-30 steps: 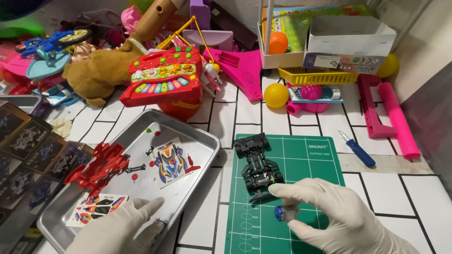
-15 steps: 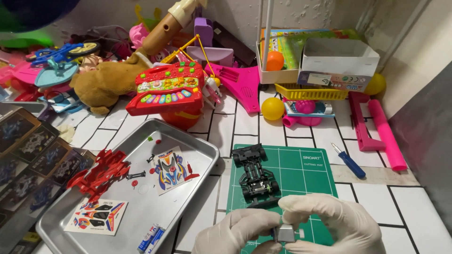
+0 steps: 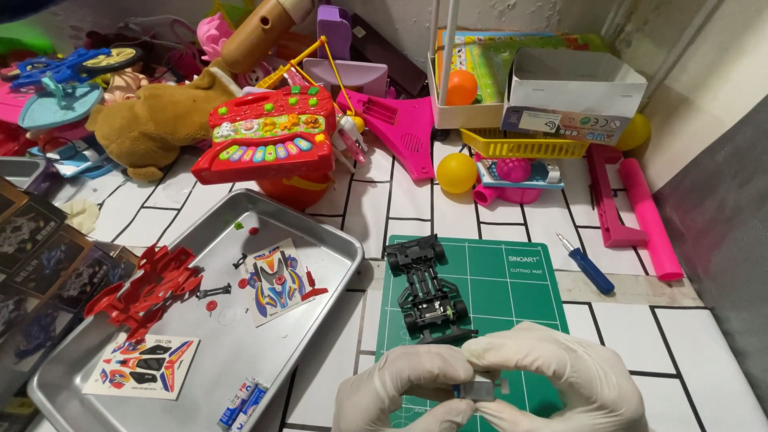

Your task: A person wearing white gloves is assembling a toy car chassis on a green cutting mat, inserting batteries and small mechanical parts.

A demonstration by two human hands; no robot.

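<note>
Both gloved, left hand (image 3: 404,392) and right hand (image 3: 560,380) pinching small grey part (image 3: 480,390) over green cutting mat (image 3: 512,288), near black car chassis (image 3: 428,290). In metal tray (image 3: 320,240): red car body (image 3: 144,284), sticker sheets (image 3: 142,366), batteries (image 3: 240,404).

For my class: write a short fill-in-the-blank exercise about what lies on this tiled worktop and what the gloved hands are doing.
1. The black toy car chassis stands on a ____ cutting mat.
2. The red plastic car body shell lies in the metal ____.
3. Both gloved hands, left hand and right hand, pinch one small ____ part between them.

Missing words: green; tray; grey
</note>
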